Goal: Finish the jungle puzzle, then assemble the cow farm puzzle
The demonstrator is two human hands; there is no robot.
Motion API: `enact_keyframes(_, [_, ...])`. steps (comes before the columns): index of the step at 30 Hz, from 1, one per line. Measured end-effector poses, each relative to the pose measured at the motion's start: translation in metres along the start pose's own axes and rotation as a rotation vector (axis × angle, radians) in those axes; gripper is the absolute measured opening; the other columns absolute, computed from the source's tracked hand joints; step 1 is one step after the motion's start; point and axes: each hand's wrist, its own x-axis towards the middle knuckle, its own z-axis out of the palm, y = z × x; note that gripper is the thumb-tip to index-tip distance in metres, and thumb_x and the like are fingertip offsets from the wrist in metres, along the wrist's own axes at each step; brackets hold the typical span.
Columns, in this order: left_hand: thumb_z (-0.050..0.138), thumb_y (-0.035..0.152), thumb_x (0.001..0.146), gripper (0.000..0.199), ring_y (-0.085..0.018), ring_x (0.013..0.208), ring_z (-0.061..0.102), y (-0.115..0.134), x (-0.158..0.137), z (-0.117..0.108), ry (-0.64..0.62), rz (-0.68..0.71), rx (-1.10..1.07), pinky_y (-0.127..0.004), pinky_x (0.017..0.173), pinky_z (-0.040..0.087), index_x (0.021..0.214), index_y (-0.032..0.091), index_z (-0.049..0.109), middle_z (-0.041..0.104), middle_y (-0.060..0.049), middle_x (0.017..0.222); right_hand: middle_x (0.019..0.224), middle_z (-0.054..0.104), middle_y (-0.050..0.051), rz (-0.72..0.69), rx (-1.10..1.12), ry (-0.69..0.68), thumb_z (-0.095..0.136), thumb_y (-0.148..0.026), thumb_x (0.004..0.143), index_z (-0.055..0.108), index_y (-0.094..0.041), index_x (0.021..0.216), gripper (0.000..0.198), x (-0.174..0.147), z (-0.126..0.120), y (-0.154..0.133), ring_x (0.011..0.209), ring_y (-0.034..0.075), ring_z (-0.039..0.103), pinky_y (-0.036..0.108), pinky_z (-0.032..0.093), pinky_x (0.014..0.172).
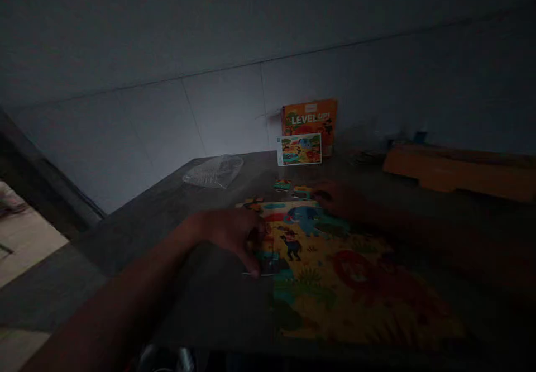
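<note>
A partly joined jigsaw puzzle point(310, 249) lies flat, printed with a blue elephant, a dark horse with a rider, a large red animal and green plants. At its left edge my left hand point(230, 231) is closed, thumb and fingers around a jigsaw piece point(268, 264) that touches the puzzle. Beyond the far edge my right hand point(341, 198) is low over the table, dim and blurred, and its fingers are hard to make out. Loose jigsaw pieces point(301, 192) lie beside its fingertips, with another small piece point(282, 184) further left.
An orange box point(310, 116) reading "LEVEL UP!" stands against the wall, a picture card point(300, 149) leaning before it. Clear crumpled plastic point(215, 171) lies at the far left of the grey table point(159, 215). At the right sits an orange cardboard tray point(456, 173). The light is dim.
</note>
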Motion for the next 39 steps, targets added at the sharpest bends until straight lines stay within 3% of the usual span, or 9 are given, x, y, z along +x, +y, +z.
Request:
enact_keyframes(10, [0.082,0.055,0.065,0.047,-0.012,0.061,0.049,0.006,-0.004,-0.002,0.006,-0.046,0.050,-0.024,0.053,0.033,0.079,0.016,0.060,0.057,0.002,0.073,0.097,0.070,0.011,-0.029,-0.023,0.036,0.050,-0.020,0.087,0.073,-0.016,0.094,0.024,-0.001,0.004,0.004,0.089,0.023,0.064,0.034,0.048,0.081])
enact_keyframes(39, [0.080,0.053,0.066,0.048,-0.013,0.063,0.051,0.008,-0.004,-0.003,-0.007,-0.073,0.065,-0.024,0.052,0.035,0.088,0.015,0.062,0.060,0.000,0.076,0.097,0.071,0.010,-0.030,-0.034,0.023,0.052,-0.019,0.086,0.073,-0.016,0.093,0.022,-0.001,0.001,0.000,0.088,0.021,0.064,0.031,0.047,0.080])
